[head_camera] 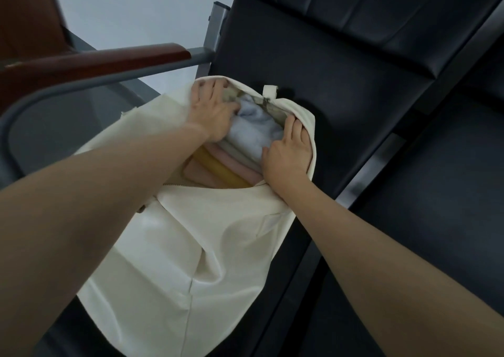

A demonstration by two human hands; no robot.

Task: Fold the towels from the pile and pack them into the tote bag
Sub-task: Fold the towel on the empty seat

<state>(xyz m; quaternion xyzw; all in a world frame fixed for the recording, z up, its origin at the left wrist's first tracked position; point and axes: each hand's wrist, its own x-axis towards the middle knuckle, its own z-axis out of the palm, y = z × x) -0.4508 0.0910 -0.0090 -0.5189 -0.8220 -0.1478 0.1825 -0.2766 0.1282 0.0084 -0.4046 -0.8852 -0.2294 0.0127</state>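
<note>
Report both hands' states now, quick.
Left hand: fingers curled over the tote bag rim, thumb on the blue towel.
Right hand: fingers curled on the tote bag's other rim.

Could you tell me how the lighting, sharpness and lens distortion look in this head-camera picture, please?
Head view: dim, cool, even light; the black seat shows soft sheen streaks, no harsh glare; the tote bag casts a soft shadow behind its tab; wide-angle lens stretches both forearms and bends the armrest; left hand slightly soft, right hand sharper.
</note>
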